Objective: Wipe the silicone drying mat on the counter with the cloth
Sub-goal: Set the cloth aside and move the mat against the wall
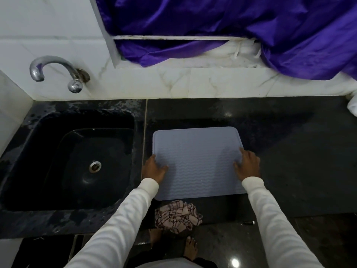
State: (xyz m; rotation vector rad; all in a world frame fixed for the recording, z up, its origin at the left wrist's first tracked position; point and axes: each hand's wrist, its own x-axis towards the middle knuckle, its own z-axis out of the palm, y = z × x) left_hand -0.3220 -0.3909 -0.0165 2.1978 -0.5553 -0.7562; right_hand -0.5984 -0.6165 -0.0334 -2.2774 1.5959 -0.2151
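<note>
Dark counter point(289, 161) beside black sink point(48, 132)

Both hands, left hand point(154, 169) and right hand point(247, 165), press the mat point(199, 161) flat.

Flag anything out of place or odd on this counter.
The cloth lies crumpled at the counter's front edge, partly overhanging it, just below the mat. Neither hand holds it: the left hand and right hand both rest on the mat's sides. The mat lies flat.

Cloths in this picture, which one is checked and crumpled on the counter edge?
The checked cloth, just below the mat; the purple fabric hangs plain on the wall.
</note>
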